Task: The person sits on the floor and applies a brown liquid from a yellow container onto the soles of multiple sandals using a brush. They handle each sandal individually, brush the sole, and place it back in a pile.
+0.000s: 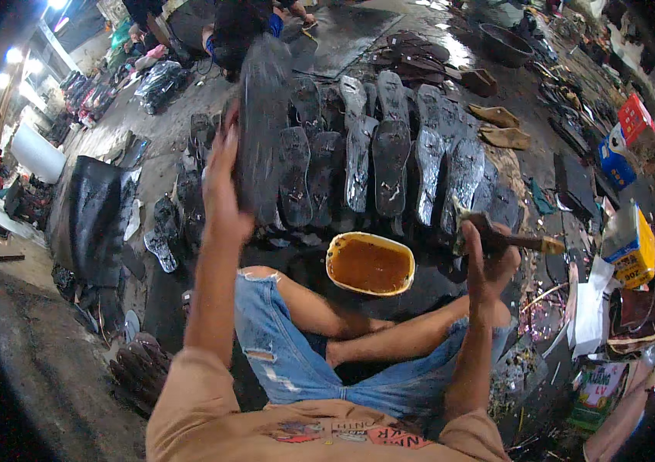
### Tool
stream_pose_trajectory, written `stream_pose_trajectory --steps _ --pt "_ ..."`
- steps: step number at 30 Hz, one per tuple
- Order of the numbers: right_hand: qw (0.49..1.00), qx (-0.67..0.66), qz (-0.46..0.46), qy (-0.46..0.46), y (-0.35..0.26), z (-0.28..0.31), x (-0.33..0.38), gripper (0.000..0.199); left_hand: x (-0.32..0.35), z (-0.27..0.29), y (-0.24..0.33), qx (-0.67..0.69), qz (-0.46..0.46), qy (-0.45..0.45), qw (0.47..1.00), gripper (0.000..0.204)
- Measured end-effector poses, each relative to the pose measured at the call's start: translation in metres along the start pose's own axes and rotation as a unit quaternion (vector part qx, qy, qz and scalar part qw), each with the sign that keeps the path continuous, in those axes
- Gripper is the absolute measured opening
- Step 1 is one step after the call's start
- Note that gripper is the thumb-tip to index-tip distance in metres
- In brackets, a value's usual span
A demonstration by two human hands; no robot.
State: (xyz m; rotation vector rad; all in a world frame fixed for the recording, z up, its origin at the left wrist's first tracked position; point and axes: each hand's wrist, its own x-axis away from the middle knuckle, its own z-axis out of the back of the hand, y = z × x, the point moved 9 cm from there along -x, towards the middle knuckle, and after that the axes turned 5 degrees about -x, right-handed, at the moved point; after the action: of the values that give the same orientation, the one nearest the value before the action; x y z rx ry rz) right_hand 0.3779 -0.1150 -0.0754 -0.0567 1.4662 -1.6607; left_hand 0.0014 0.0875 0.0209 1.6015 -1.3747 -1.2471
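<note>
Left hand (pixel 223 177) holds one long black shoe sole (pixel 262 138), upright along the fingers and right of the palm (it is motion-blurred); right hand (pixel 491 266) closes around one wooden-handled brush (pixel 522 241), bristle end leftward; between and beyond them lie over ten black soles (pixel 390 165), overlapping in rows; one yellowish tub (pixel 387 293), nearer the legs (pixel 389 339), contains amber-brown liquid (pixel 374 266).

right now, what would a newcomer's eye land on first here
Probably the tub of amber liquid, just beyond the crossed legs. Past it lie rows of dark sole-shaped pieces, some glossy. The left hand holds up a blurred dark slab; the right hand a brush.
</note>
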Motion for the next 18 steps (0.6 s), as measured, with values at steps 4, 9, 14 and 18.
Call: stream_pose_trajectory --steps 4,9,14,18 --pt "0.997 -0.032 -0.059 -0.024 -0.007 -0.01 0.007 0.027 -0.17 0.076 -0.126 0.069 0.154 0.055 0.984 0.03" --pt "0.997 0.033 -0.057 -0.039 0.002 -0.015 0.011 0.027 -0.232 0.114 -0.313 -0.034 0.317 0.17 0.932 0.044" --pt "0.985 -0.04 -0.161 -0.048 0.029 -0.024 0.018 0.028 -0.204 0.122 -0.296 -0.239 0.135 0.117 0.954 0.038" --pt "0.987 -0.07 -0.142 -0.002 0.042 -0.011 0.014 0.028 -0.001 0.074 -0.077 -0.562 -0.211 0.118 0.791 0.051"
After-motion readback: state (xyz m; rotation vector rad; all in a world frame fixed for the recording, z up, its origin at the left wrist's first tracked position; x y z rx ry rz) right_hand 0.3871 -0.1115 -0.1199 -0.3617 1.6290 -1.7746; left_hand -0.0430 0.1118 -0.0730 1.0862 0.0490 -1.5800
